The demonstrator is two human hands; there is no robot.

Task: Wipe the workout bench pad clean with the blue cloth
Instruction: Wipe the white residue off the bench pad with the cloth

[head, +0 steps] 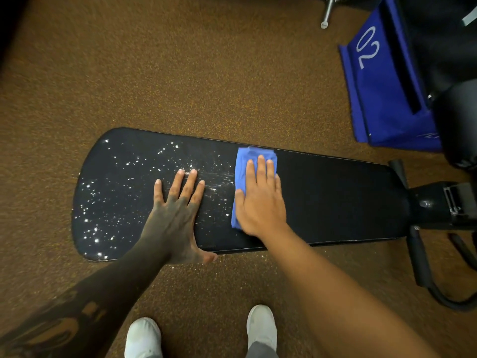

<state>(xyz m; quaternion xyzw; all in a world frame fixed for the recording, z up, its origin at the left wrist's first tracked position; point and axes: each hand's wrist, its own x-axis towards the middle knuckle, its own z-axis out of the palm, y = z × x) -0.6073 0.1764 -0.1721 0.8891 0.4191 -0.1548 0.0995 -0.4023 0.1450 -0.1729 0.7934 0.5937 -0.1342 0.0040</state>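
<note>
A long black bench pad lies across the middle of the view, left to right. Its left half is covered with shiny droplets; its right half looks plain and dark. A folded blue cloth lies near the pad's middle. My right hand presses flat on the cloth with straight fingers. My left hand rests flat on the pad just left of the cloth, fingers spread, thumb over the near edge.
Brown speckled floor surrounds the bench. The bench's black frame and hinge stand at the right. A blue panel marked 02 sits at the upper right, beside a metal leg. My two white shoes are below the pad.
</note>
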